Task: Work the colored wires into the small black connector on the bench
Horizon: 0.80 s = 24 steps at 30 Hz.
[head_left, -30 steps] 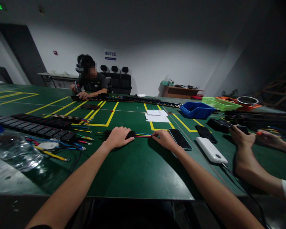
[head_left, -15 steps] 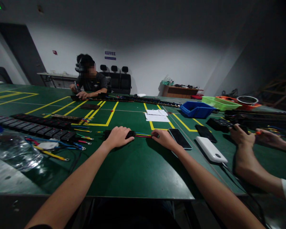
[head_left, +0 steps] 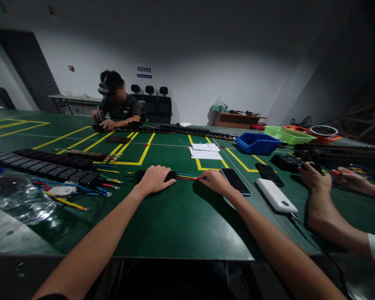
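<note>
My left hand (head_left: 154, 179) is wrapped over a black rectangular block (head_left: 140, 175) lying on the green table, pressing it down. Blue, yellow-green and red wires (head_left: 186, 177) run out of the block's right end; a short wire end (head_left: 129, 173) sticks out on the left. My right hand (head_left: 217, 182) is closed in a pinch at the right end of the red wire, its wrist beside a phone (head_left: 236, 181). My fingers hide the other wire ends.
To the left lie rows of black wired modules (head_left: 51, 168) and a clear plastic bottle (head_left: 18, 196). A white power bank (head_left: 276, 195), a dark phone (head_left: 269, 174) and a co-worker's hands (head_left: 317, 177) are on the right. Behind are papers (head_left: 205, 151) and a blue bin (head_left: 258, 143).
My right fingertips have shifted slightly to the left and closed more narrowly on the red wire. My left hand stays on the block. The co-worker's hands at right have moved a little.
</note>
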{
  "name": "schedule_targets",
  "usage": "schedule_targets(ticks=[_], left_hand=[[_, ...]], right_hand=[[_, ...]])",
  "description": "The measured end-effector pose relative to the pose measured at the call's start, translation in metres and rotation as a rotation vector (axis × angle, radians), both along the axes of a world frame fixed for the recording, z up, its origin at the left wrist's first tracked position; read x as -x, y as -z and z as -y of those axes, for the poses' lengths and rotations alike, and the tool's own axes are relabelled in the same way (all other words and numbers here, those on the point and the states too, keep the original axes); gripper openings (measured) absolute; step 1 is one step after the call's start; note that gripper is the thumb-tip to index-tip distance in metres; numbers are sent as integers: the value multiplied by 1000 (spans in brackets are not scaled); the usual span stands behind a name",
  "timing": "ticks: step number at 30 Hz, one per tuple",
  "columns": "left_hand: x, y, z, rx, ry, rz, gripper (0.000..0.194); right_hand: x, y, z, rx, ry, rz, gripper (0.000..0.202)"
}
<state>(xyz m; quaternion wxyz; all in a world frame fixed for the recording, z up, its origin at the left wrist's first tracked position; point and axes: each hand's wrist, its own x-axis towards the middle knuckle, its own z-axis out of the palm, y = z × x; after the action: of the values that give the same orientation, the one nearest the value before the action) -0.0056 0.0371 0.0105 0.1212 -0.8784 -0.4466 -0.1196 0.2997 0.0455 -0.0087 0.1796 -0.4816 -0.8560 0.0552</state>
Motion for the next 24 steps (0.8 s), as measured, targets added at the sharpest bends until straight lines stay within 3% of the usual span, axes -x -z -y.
schedule_targets(ticks=[24], left_hand=[[0,-1,1,-3,-8,-2,54]], right_hand=[[6,-4,9,5,-31,-57,15]])
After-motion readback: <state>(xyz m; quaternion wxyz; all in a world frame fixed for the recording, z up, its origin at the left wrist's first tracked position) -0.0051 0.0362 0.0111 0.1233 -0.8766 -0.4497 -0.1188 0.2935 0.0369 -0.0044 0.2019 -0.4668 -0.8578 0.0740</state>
